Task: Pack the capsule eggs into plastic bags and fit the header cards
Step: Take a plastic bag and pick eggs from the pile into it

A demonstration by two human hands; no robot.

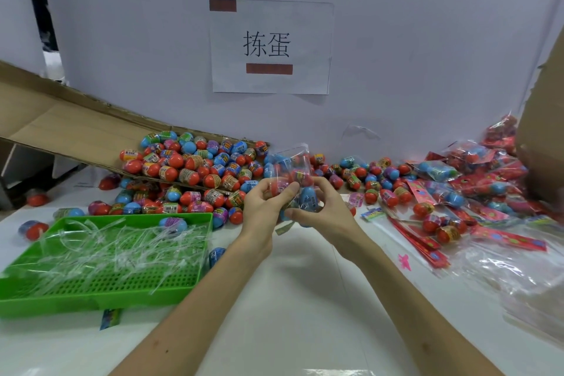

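Above the middle of the white table, a clear plastic bag (290, 168) holds several red and blue capsule eggs. My left hand (265, 201) grips the bag from the left, fingers curled round a red egg inside it. On the right, my right hand (320, 207) pinches the bag's lower part near a blue egg. The top of the bag stands open above my fingers. A heap of loose capsule eggs (195, 165) lies behind, spilling from a tipped cardboard box (61, 128). Red header cards (427, 241) lie to the right.
A green plastic tray (100, 293) with several clear plastic strips sits at the left front. Filled bags with red cards (488, 174) pile up at the right, beside a cardboard box (543, 143). Empty clear bags (525, 284) lie at the right front. A white partition with a paper sign (270, 46) stands behind.
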